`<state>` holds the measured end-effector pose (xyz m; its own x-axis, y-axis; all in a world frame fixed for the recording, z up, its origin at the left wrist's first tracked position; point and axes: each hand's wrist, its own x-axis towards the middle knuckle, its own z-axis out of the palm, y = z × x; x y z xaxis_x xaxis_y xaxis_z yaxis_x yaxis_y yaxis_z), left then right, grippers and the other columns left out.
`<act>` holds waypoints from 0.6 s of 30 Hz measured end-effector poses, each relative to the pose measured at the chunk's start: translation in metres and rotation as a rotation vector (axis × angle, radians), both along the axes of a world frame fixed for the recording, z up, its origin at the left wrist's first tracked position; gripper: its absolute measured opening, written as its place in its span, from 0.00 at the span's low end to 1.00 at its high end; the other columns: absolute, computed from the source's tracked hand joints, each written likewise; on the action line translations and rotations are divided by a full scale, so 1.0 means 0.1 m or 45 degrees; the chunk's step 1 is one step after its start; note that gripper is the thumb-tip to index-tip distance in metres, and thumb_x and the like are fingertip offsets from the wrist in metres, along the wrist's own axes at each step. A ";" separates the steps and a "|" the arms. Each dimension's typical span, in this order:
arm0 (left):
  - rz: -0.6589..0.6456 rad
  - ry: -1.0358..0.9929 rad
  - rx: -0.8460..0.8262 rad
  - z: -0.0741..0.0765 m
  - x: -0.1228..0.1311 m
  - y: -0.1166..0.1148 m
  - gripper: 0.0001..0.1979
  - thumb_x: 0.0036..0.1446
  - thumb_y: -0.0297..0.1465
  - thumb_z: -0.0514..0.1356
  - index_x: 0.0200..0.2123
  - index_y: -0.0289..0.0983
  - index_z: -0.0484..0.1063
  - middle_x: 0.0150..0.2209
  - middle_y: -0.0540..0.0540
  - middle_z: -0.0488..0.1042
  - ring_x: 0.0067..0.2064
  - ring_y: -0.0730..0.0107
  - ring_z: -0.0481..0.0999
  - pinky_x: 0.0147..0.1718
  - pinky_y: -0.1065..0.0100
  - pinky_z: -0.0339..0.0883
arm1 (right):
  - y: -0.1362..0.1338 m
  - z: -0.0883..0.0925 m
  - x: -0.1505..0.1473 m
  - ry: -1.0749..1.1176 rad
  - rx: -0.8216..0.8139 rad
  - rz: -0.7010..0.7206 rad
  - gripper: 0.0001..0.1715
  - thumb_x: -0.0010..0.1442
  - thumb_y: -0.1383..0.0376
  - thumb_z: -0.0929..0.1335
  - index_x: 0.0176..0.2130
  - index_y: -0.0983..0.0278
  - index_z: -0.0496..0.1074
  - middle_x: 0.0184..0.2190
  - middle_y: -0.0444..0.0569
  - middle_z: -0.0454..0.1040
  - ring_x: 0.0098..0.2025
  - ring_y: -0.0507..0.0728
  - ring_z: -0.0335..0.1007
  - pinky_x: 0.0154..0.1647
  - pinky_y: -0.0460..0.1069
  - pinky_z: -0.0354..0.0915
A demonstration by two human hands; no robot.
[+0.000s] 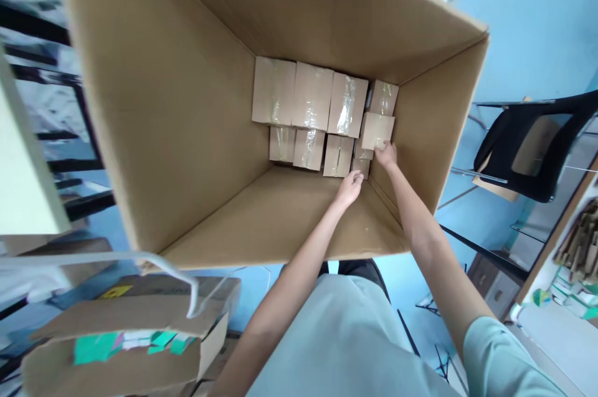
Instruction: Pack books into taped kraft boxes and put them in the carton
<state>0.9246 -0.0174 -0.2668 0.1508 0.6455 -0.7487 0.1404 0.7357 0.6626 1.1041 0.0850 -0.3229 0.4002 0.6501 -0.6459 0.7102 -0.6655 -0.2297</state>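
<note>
A large open cardboard carton stands in front of me, with both my hands reaching inside it. My right hand has its fingers closed at the lower edge of a small cardboard box, which sits at the right end over other small boxes. My left hand is just to the left and lower, its fingers curled together with nothing visible in them. Close to its fingertips is a lower small box, partly hidden. Taped boxes fill two rows along the carton's bottom.
An open cardboard box with green and white packets sits at lower left, near a curved white bar. A black chair stands to the right. Dark shelving is on the left, and a white table at lower right.
</note>
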 end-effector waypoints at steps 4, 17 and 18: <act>0.048 -0.077 0.013 0.52 -0.31 -0.10 0.19 0.68 0.20 0.57 0.59 0.30 0.78 0.62 0.30 0.81 0.64 0.56 0.82 0.72 0.51 0.66 | -0.42 0.78 -0.10 0.092 0.123 0.043 0.24 0.69 0.61 0.70 0.60 0.72 0.75 0.63 0.68 0.77 0.67 0.66 0.73 0.72 0.59 0.64; 0.486 -0.338 0.330 2.17 -1.23 -0.44 0.23 0.55 0.19 0.63 0.55 0.35 0.79 0.55 0.35 0.85 0.54 0.58 0.87 0.60 0.49 0.79 | -1.86 2.98 -0.75 0.361 0.627 0.181 0.33 0.66 0.43 0.68 0.56 0.63 0.80 0.61 0.64 0.81 0.66 0.70 0.77 0.70 0.67 0.69; 0.488 -0.357 0.363 2.28 -1.25 -0.45 0.25 0.54 0.20 0.64 0.55 0.36 0.78 0.56 0.35 0.85 0.54 0.57 0.87 0.59 0.50 0.80 | -1.86 3.11 -0.81 0.360 0.662 0.212 0.32 0.67 0.44 0.67 0.56 0.63 0.80 0.61 0.64 0.80 0.65 0.70 0.77 0.70 0.66 0.70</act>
